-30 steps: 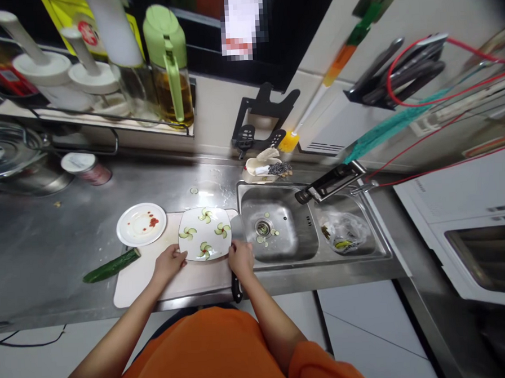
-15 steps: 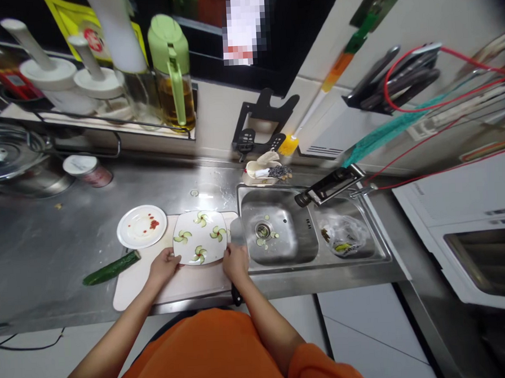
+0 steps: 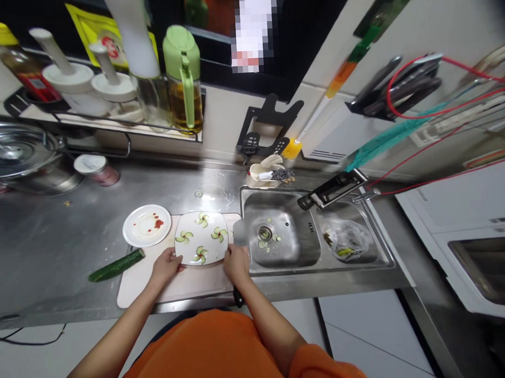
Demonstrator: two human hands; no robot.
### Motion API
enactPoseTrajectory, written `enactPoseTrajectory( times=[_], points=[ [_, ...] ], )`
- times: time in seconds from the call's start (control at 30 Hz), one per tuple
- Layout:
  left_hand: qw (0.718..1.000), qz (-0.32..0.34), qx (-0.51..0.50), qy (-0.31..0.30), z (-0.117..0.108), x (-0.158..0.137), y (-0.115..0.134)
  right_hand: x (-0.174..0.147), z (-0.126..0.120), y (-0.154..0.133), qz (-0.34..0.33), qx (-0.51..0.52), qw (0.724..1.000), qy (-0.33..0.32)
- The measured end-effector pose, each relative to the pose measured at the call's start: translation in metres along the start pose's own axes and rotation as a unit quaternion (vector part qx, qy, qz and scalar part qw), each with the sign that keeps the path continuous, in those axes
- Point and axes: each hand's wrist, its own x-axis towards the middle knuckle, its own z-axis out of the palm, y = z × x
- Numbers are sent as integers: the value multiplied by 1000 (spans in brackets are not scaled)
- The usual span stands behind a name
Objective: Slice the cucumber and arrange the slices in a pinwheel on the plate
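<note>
A white square plate (image 3: 190, 222) with a dark rim is over the cutting board (image 3: 134, 285). Several pinwheels of cucumber slices (image 3: 203, 220) with red centres are laid out on it. My left hand (image 3: 168, 265) grips the plate's lower left edge, fingers closed. At the lower right edge my right hand (image 3: 236, 263) holds the plate too. A knife (image 3: 239, 230) lies along the board's right side, its middle hidden by my right hand and wrist. The cut cucumber (image 3: 116, 265) rests across the board's left edge, below a round white plate (image 3: 130, 228) with red bits.
A double sink (image 3: 289, 249) adjoins the board on the right, with cucumber slices round one drain and a plastic bag (image 3: 350, 237) in the other basin. The faucet (image 3: 329, 189) reaches over it. A pot (image 3: 26, 158), a tin (image 3: 97, 170) and a condiment rack (image 3: 117, 125) stand behind.
My view has tilted slightly, so the whole scene sits a little lower and further right. Both hands stay on the square plate, and the pinwheels look unchanged.
</note>
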Motion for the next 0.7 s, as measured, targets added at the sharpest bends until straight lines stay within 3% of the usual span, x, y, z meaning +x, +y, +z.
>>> enactPoseTrajectory(
  times=[0.23, 0.47, 0.7],
  points=[
    [999, -3, -41, 2, 1, -3, 6, 1, 1, 0, 5, 9, 1000, -6],
    [999, 26, -24, 19, 3, 4, -5, 1, 4, 2, -12, 14, 1000, 15],
    [998, 50, -12, 25, -5, 3, -2, 3, 11, 10, -38, 141, 988, 59]
  ],
)
